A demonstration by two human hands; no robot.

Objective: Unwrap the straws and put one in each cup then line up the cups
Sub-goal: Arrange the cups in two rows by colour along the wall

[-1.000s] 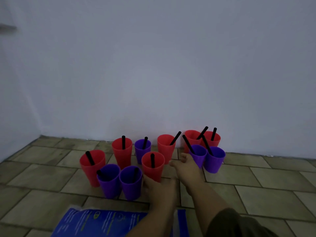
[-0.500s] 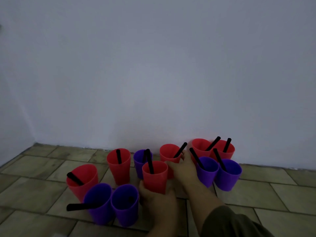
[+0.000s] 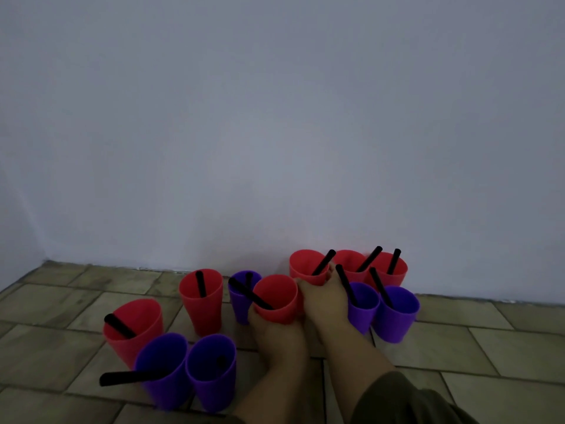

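1. Left hand (image 3: 276, 336): fingers curled round the front red cup (image 3: 276, 296), straw (image 3: 249, 293) inside, at the cluster's middle.
2. Right hand (image 3: 325, 301): fingers wrapped round the rear red cup (image 3: 305, 266) near the wall (image 3: 275, 133).
3. Purple cup (image 3: 362, 307): just beside the right hand.

Left hand (image 3: 275, 336) around red cup (image 3: 282, 296)

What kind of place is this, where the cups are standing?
Most likely the corner of an indoor room, seen at floor level: a tiled floor meets plain painted walls, and the red and purple cups stand directly on the tiles.
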